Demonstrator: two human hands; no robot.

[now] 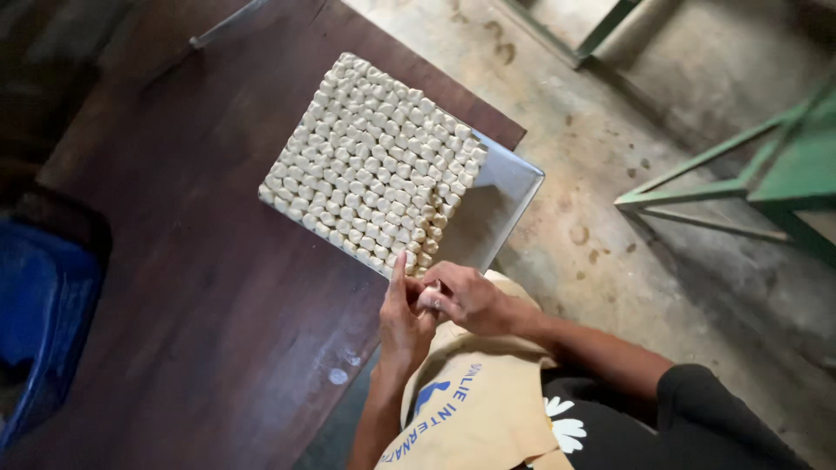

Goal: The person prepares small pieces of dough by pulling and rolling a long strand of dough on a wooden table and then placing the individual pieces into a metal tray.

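Head view: metal tray holds rows of pale dough pieces.

1. Both hands, left hand and right hand, pinch one small dough piece together.
2. A metal tray on the dark wooden surface carries rows of pale dough pieces.

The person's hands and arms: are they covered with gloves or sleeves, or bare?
Both are bare. The left hand and right hand wear no gloves, and no rings or watch show. The forearms are uncovered; a black sleeve begins only near the right upper arm. A tan apron with blue print lies beneath them.
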